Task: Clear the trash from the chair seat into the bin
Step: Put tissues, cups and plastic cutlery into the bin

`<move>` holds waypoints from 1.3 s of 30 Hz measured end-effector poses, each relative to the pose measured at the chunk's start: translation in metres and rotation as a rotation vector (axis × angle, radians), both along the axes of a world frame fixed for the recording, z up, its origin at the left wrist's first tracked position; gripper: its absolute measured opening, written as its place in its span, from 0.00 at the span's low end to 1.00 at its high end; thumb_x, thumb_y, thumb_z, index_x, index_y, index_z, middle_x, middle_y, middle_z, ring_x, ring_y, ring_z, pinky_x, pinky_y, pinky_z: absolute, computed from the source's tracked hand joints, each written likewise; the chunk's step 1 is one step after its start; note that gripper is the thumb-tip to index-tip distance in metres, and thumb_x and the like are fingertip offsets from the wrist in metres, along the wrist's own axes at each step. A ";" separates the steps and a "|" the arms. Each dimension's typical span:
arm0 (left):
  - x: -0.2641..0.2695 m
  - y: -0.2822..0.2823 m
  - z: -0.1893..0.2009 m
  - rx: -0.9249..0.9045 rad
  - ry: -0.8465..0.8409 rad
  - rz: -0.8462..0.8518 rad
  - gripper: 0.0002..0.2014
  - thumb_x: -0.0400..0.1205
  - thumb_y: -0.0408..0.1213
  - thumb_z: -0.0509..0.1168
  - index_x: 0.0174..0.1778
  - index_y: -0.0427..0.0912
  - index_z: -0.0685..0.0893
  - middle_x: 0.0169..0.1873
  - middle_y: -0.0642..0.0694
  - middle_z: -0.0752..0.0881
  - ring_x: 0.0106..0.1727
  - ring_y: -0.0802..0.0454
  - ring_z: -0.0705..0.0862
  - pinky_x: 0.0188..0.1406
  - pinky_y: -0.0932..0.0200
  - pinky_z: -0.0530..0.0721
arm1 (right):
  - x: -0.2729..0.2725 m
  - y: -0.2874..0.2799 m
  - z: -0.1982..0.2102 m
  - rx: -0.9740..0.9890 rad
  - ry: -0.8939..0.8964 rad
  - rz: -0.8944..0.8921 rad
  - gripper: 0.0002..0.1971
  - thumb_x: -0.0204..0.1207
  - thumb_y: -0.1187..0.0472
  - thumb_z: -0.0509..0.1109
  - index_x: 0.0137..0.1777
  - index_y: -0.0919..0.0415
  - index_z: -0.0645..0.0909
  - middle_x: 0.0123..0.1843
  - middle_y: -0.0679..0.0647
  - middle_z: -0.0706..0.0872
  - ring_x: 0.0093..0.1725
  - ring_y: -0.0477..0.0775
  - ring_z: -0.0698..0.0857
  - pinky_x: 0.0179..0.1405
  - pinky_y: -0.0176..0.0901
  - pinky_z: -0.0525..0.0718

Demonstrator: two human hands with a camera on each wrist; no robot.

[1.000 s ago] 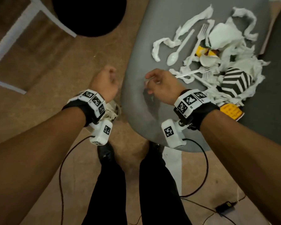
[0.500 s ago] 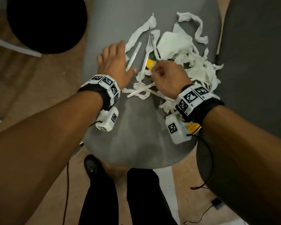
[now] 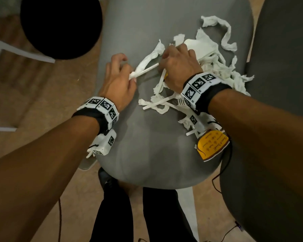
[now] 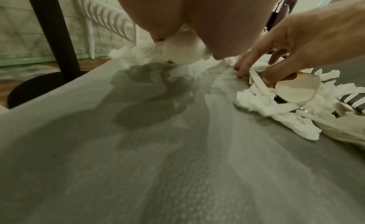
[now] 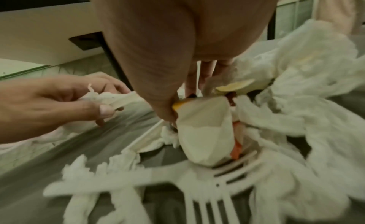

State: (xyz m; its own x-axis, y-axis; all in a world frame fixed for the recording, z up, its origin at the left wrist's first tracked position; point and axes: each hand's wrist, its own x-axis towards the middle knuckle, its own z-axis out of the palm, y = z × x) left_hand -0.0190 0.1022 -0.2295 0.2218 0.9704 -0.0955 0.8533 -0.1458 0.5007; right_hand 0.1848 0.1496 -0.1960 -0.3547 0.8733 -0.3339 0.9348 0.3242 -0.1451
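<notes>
White trash lies on the grey chair seat (image 3: pixel 147 145): torn tissue strips (image 3: pixel 217 67), plastic forks (image 3: pixel 164 102) and a yellow printed wrapper (image 3: pixel 212 145). My left hand (image 3: pixel 128 72) grips a white plastic spoon (image 3: pixel 147 68) together with a tissue strip at the seat's left side; the spoon bowl (image 4: pixel 181 54) sits under the palm. My right hand (image 3: pixel 166 58) reaches down into the pile and pinches a plastic fork handle (image 4: pixel 256 80), the thumb against a crumpled white paper piece (image 5: pixel 205 133) with a yellow edge. No bin is in view.
A round black top (image 3: pixel 59 23) on a black pole (image 4: pixel 53 32) stands left of the chair. A dark cushion (image 3: pixel 278 67) borders the seat on the right. A striped paper cup (image 4: pixel 351 101) lies in the pile. Cables run over the floor by my legs.
My left hand, flat beside the spoon half a second ago, has curled round the spoon and tissue. My right hand has pushed further into the pile onto the fork.
</notes>
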 end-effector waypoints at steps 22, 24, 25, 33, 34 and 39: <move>-0.095 -0.062 0.028 -0.071 -0.256 0.541 0.15 0.85 0.46 0.61 0.34 0.45 0.71 0.25 0.51 0.74 0.25 0.53 0.73 0.25 0.60 0.72 | -0.115 -0.065 0.029 -0.030 0.717 -0.265 0.08 0.77 0.54 0.71 0.52 0.55 0.86 0.42 0.48 0.88 0.40 0.50 0.86 0.49 0.47 0.84; -0.126 -0.085 0.019 -0.076 -0.225 0.606 0.14 0.86 0.46 0.59 0.39 0.41 0.75 0.28 0.47 0.77 0.29 0.47 0.76 0.29 0.56 0.75 | -0.151 -0.085 0.034 -0.063 0.797 -0.275 0.09 0.77 0.54 0.70 0.52 0.58 0.83 0.41 0.47 0.88 0.39 0.50 0.87 0.45 0.48 0.86; -0.142 -0.099 0.015 -0.089 -0.211 0.642 0.13 0.86 0.45 0.58 0.41 0.39 0.77 0.30 0.43 0.79 0.32 0.44 0.77 0.32 0.53 0.76 | -0.171 -0.097 0.036 -0.083 0.820 -0.272 0.09 0.78 0.54 0.70 0.52 0.58 0.82 0.41 0.47 0.88 0.39 0.49 0.87 0.44 0.47 0.86; -0.247 -0.221 -0.012 -0.255 -0.203 0.831 0.10 0.86 0.32 0.53 0.46 0.32 0.78 0.37 0.38 0.79 0.37 0.44 0.76 0.34 0.56 0.70 | -0.288 -0.176 -0.011 -0.445 0.420 -0.016 0.15 0.79 0.52 0.70 0.61 0.60 0.82 0.50 0.54 0.89 0.53 0.58 0.88 0.51 0.48 0.86; -0.252 -0.229 -0.015 -0.280 -0.188 0.830 0.09 0.85 0.33 0.55 0.50 0.34 0.79 0.39 0.40 0.80 0.38 0.43 0.78 0.36 0.56 0.72 | -0.291 -0.182 -0.018 -0.458 0.360 0.014 0.21 0.79 0.52 0.71 0.68 0.59 0.77 0.54 0.56 0.89 0.56 0.61 0.88 0.53 0.49 0.86; -0.266 -0.255 -0.031 -0.428 -0.126 0.697 0.14 0.83 0.32 0.61 0.63 0.32 0.76 0.51 0.34 0.84 0.43 0.40 0.82 0.37 0.58 0.74 | -0.297 -0.204 -0.029 -0.444 0.389 -0.030 0.31 0.80 0.53 0.69 0.81 0.57 0.64 0.65 0.58 0.85 0.62 0.61 0.86 0.61 0.52 0.85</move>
